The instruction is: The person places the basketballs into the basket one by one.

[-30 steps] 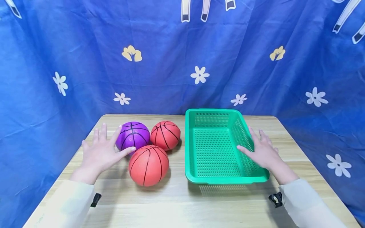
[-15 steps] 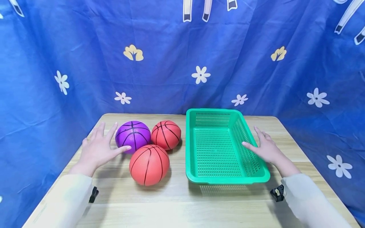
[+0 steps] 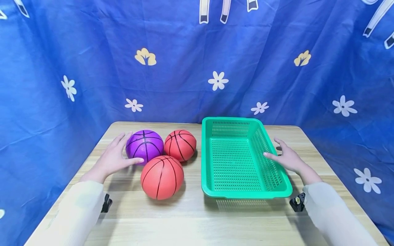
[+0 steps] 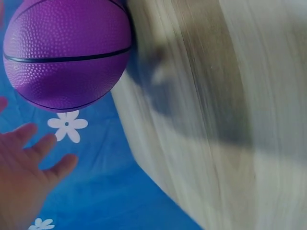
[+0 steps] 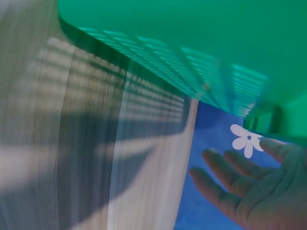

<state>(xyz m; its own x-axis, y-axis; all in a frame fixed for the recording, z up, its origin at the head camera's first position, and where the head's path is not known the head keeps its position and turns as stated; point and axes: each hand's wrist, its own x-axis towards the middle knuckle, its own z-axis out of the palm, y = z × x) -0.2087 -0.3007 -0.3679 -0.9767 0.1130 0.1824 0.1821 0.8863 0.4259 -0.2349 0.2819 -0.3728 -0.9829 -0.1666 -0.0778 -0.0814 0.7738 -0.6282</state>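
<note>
On the left of the table, my left hand (image 3: 113,158) is beside a purple ball (image 3: 144,146) with black basketball lines, fingers spread and relaxed. In the left wrist view a gap shows between that hand (image 4: 29,167) and the purple ball (image 4: 69,55). Two orange-red basketball-style balls lie close by: a front ball (image 3: 162,177) and a rear ball (image 3: 180,145). My right hand (image 3: 287,158) is at the right side of an empty green plastic basket (image 3: 246,194), thumb over the rim. Its fingers are extended outside the wall, as the right hand (image 5: 264,191) in the right wrist view shows.
Everything stands on a light wood-grain table (image 3: 172,225) with rounded far corners. A blue curtain (image 3: 178,75) with white flowers hangs directly behind and along both sides. Each wrist carries a small black device, such as the right one (image 3: 297,202).
My left hand has turned and its fingers have drawn closer together beside the purple ball. My right hand has shifted slightly outward along the basket's right rim. Balls and basket stay in place.
</note>
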